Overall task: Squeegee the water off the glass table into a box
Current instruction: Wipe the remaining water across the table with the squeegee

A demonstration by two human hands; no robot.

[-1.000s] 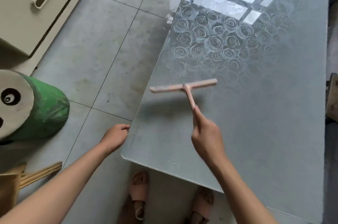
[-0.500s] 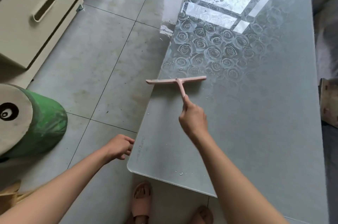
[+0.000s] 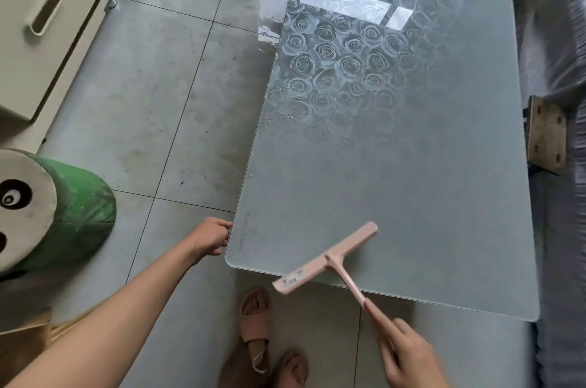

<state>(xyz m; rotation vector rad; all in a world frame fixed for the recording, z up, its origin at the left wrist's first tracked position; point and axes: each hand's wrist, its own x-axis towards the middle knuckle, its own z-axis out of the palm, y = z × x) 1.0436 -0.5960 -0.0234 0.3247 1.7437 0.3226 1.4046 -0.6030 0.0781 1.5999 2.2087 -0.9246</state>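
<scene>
The desk (image 3: 412,197) is glass, frosted and matt toward 6 o'clock and glossy and mirror-bright toward 12, with a rose pattern showing through. The squeegee (image 3: 329,257) is smooth, matt pink plastic. The floor (image 3: 142,102) is dull, stained grey tile. At 9 o'clock the stool (image 3: 79,197) has a creased green cover that looks like cloth. At 3 o'clock a block (image 3: 547,134) looks like rough bare wood.

The pink plastic squeegee (image 3: 329,257) is laid across the near edge of the frosted rose-patterned glass bench (image 3: 412,181), its left end overhanging the grey tiled floor (image 3: 142,102). Its handle is held before the bench by the right hand (image 3: 409,356). The left hand (image 3: 209,237) is placed at the bench's near-left corner. A green cylindrical stool (image 3: 79,197) is set well left.
</scene>
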